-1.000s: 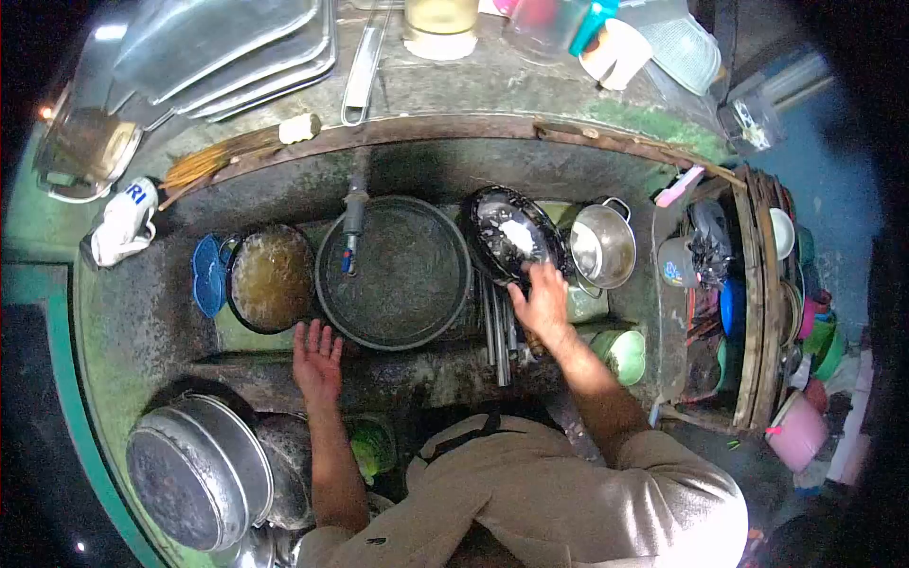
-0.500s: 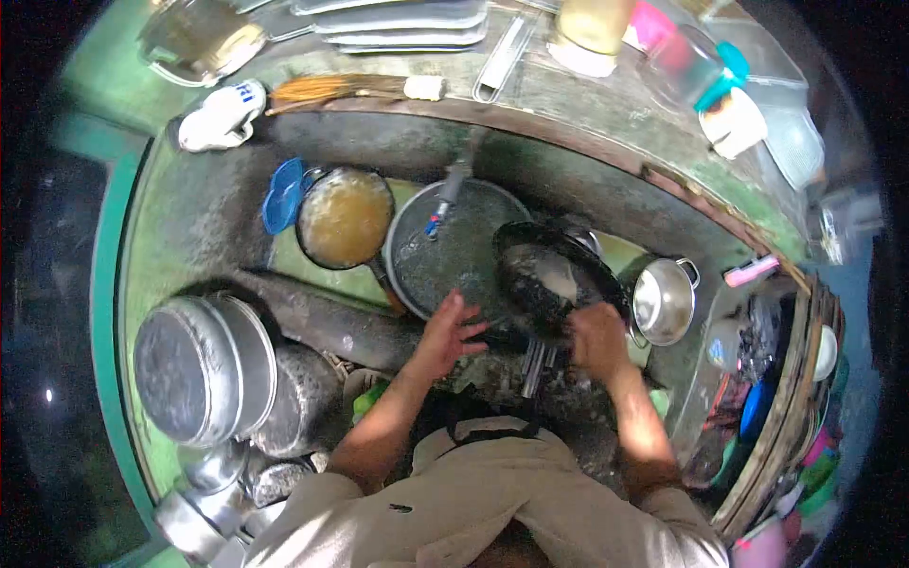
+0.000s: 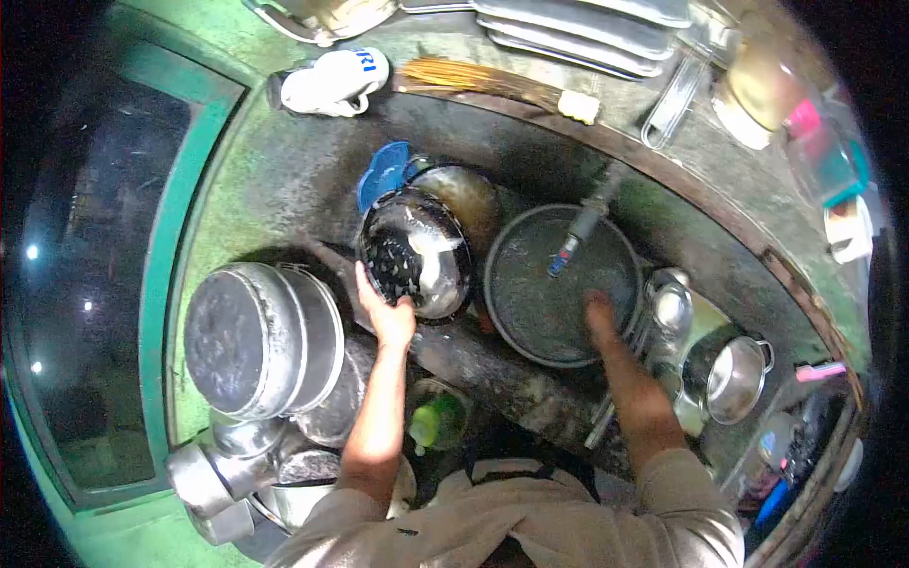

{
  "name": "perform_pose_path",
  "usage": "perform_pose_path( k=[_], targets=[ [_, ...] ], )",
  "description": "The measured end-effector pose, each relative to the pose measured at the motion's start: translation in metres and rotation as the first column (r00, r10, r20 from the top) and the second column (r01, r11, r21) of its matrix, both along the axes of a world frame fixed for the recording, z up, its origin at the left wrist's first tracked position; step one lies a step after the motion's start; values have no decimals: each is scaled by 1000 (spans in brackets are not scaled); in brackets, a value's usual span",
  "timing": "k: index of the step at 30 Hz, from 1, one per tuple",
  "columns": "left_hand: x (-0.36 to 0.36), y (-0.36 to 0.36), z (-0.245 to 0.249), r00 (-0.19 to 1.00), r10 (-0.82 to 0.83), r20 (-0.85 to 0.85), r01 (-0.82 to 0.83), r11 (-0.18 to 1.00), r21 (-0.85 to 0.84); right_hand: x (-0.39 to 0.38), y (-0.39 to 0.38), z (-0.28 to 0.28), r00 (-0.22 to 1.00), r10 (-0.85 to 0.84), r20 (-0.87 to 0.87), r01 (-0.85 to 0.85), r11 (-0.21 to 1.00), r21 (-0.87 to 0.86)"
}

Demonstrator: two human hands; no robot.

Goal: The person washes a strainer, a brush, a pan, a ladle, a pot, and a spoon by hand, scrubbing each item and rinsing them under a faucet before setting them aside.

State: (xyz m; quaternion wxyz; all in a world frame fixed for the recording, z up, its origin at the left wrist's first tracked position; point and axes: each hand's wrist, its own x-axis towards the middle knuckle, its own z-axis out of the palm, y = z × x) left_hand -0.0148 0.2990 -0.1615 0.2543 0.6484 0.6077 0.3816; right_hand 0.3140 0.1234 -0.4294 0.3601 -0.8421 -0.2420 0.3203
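A wet, dark wok [image 3: 417, 251] is held tilted at the left of the washing area, its shiny surface facing up. My left hand [image 3: 388, 317] grips its near rim, thumb on the upper side. Behind and partly under the wok sits a pan with brownish liquid [image 3: 469, 194]. To the right, a large round basin of water [image 3: 492, 289] stands below a tap [image 3: 568, 248]. My right hand [image 3: 598, 317] is at the basin's right side, over or in the water; its fingers are blurred and hard to make out.
Large aluminium pots [image 3: 256, 341] are stacked at left. A blue plastic item [image 3: 383, 175] lies behind the wok. Steel pots [image 3: 734, 379] stand at right. A green bottle [image 3: 434, 421] is near my body. Trays [image 3: 578, 38] and a white mug [image 3: 336, 80] line the back ledge.
The wok has passed from my right hand to my left and moved left, from over the basin to beside the liquid-filled pan. My right hand has moved to the water. The view has shifted left.
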Motion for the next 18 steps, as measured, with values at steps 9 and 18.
perform_pose_path(
  k=[9,18],
  targets=[
    [-11,70,-74,982,-18,188,36,995,-92,-102,167,110,43,376,-926,308,876,370],
    [-32,102,-60,863,54,503,81,967,-242,-30,54,-36,974,-202,-106,221,948,230]
  ],
)
